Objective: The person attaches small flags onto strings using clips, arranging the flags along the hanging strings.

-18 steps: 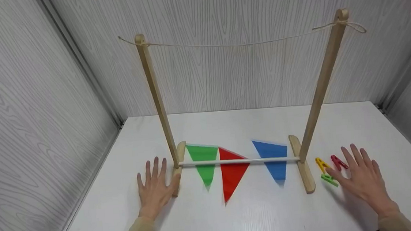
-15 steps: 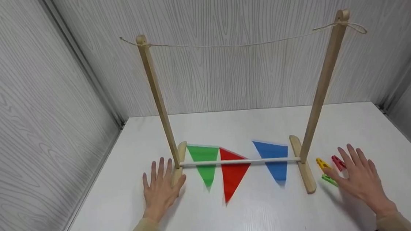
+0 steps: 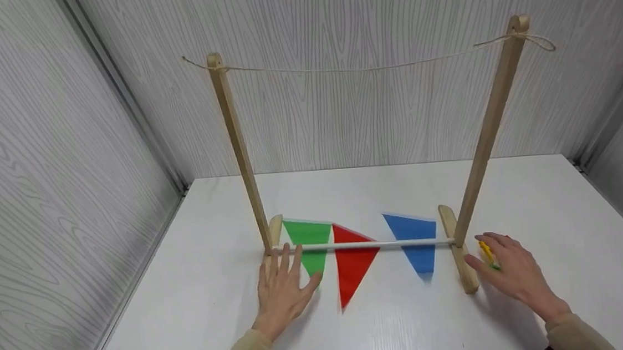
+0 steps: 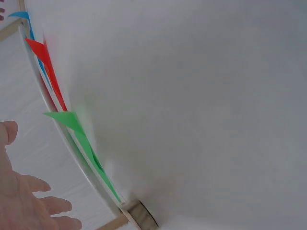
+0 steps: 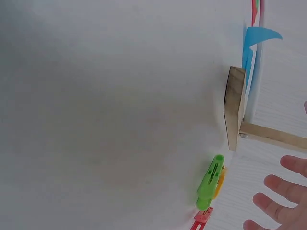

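In the head view my left hand (image 3: pixel 283 297), fingers spread, hovers over the left foot of the wooden stand and the edge of the green flag (image 3: pixel 312 236). Beside it lie a red flag (image 3: pixel 350 272) and a blue flag (image 3: pixel 413 231), under the white rod (image 3: pixel 356 244). My right hand (image 3: pixel 513 270) is above the clothespins, partly hiding them; a yellow clothespin (image 3: pixel 486 251) shows past the thumb. The right wrist view shows a green clothespin (image 5: pixel 210 179) and a red clothespin (image 5: pixel 201 218) beside my fingers. Neither hand holds anything.
Two wooden posts, left (image 3: pixel 240 147) and right (image 3: pixel 488 127), stand upright on feet. A thin string (image 3: pixel 359 69) sags between their tops, with a loop at the right end. The white table (image 3: pixel 401 329) is bounded by grey wood-grain panels (image 3: pixel 351 116).
My left hand has moved right, from beside the stand's left foot to over it. My right hand has moved left, covering more of the clothespins. The flags and stand stay put.
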`<state>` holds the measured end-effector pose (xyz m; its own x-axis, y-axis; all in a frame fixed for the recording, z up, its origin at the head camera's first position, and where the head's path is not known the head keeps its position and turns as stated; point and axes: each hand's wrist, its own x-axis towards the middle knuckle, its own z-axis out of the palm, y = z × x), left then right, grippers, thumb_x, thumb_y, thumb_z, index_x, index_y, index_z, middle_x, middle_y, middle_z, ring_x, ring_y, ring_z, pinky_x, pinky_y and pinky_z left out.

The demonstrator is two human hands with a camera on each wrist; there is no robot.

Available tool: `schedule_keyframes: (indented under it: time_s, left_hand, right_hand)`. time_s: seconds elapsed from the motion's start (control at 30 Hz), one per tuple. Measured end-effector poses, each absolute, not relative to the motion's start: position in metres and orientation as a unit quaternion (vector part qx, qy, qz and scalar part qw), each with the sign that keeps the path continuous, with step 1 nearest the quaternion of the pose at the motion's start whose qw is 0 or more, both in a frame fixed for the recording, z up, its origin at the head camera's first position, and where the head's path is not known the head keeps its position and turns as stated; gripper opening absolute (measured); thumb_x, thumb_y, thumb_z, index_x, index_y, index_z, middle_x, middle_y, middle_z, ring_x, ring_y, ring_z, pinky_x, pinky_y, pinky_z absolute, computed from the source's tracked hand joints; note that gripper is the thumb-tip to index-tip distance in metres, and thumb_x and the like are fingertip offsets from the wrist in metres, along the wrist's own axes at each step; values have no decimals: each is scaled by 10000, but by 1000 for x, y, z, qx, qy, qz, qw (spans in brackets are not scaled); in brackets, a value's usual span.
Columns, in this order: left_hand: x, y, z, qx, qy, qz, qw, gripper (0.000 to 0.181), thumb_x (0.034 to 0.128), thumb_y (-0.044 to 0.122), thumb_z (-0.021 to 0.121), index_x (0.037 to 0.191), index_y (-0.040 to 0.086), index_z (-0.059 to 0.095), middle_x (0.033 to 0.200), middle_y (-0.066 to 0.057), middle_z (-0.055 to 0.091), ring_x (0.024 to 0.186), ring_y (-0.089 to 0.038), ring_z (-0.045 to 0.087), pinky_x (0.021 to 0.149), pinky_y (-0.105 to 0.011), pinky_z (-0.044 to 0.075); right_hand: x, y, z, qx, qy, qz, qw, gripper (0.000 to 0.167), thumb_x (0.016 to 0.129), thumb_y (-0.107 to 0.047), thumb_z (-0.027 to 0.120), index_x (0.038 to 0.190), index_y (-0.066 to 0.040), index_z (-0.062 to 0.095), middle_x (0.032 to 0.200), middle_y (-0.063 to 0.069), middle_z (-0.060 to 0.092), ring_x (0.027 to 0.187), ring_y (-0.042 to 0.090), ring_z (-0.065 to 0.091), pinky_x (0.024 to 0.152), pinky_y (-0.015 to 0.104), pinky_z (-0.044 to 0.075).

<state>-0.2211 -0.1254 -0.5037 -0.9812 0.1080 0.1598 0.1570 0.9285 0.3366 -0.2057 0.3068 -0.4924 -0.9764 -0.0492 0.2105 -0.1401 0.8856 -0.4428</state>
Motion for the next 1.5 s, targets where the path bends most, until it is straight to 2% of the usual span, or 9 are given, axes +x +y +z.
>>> schedule_keyframes:
  time_s: [0.2,0.4,0.63,0.77,0.9,1.07,1.3,1.4,1.5]
  left_hand:
    - [-226,-98,-507,-106,-973,-203,24,772,976,585,469,1581,128,319,1665,-152,267,1554,-391,180,1242,-638,138]
    - [-231,-68,-508,-146,-962,-229,-23,755,987,567,462,1594,153,290,1679,-124,239,1563,-374,160,1254,-618,133]
    - [-237,-32,-510,-198,-956,-213,-48,705,1010,557,421,1593,178,302,1680,-60,264,1574,-307,180,1276,-551,138]
    - [-238,-14,-509,-238,-951,-186,-61,670,1026,528,412,1590,180,312,1676,-50,277,1576,-283,189,1275,-541,153]
    - [-240,0,-505,-265,-944,-164,-108,651,1028,534,399,1591,220,311,1685,-7,254,1584,-245,161,1288,-508,133]
    - [-242,14,-501,-285,-935,-148,-149,627,1035,512,410,1600,276,273,1693,54,214,1594,-210,115,1299,-460,120]
    - [-242,26,-503,-301,-930,-139,-161,594,1046,479,414,1596,304,277,1688,88,215,1592,-197,132,1300,-430,129]
    - [-242,29,-504,-305,-929,-131,-163,591,1044,489,409,1594,317,277,1686,103,218,1591,-191,138,1301,-423,128]
    - [-241,31,-504,-311,-928,-121,-167,587,1044,494,402,1593,326,278,1686,109,215,1591,-183,136,1303,-417,117]
  right_hand:
    - [-214,290,-495,81,-957,263,88,499,1001,-415,597,1294,-15,643,1384,264,583,1290,481,502,1052,691,398]
    - [-221,277,-499,105,-951,275,89,423,994,-332,629,1250,2,661,1234,217,673,1133,404,600,976,621,495]
    - [-224,271,-499,108,-950,288,53,425,998,-356,622,1297,-56,641,1175,150,672,1054,302,555,966,583,487]
    - [-224,270,-499,100,-947,306,21,458,1007,-384,600,1341,-72,610,1254,169,643,1094,302,524,997,595,472]
    - [-225,270,-498,85,-945,317,-9,484,1011,-405,585,1383,-96,575,1314,178,603,1111,295,511,994,560,486]
    - [-226,271,-500,77,-943,324,-15,472,1009,-386,594,1396,-118,566,1282,158,602,1065,260,523,981,539,509]
    - [-232,270,-503,83,-946,312,-7,430,1005,-308,613,1370,-83,592,1208,134,650,1001,241,527,918,464,505]
    - [-232,268,-503,76,-947,311,-12,435,1004,-307,612,1373,-77,590,1221,147,648,1018,254,528,929,495,509]
    - [-233,267,-504,68,-946,316,-22,453,1005,-323,609,1386,-78,580,1294,173,626,1087,296,533,992,572,491]
